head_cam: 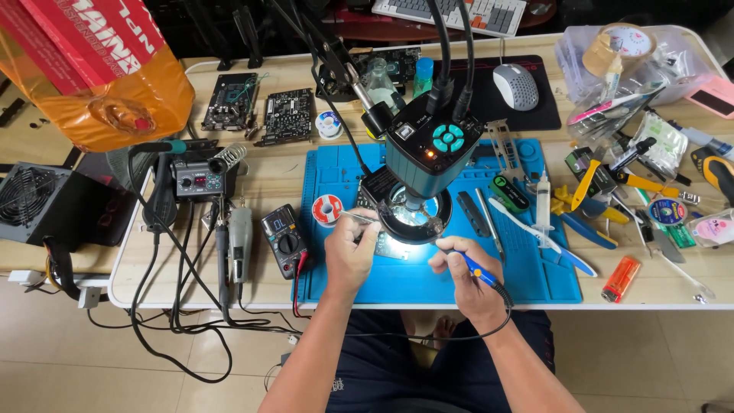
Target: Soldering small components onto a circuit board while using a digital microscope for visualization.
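Your left hand (349, 256) pinches thin tweezers (359, 217) over the lit board (391, 246). Your right hand (465, 277) grips a blue soldering iron (475, 269) under the microscope (428, 157).

Orange-and-red plastic bag (99, 73), far left corner of tabletop (267, 176). Small digital displays: soldering station (197, 180), red digits; black multimeter (284, 239), grey screen. Clear packets (612, 107) and pink-labelled pouch (715, 228), right side.
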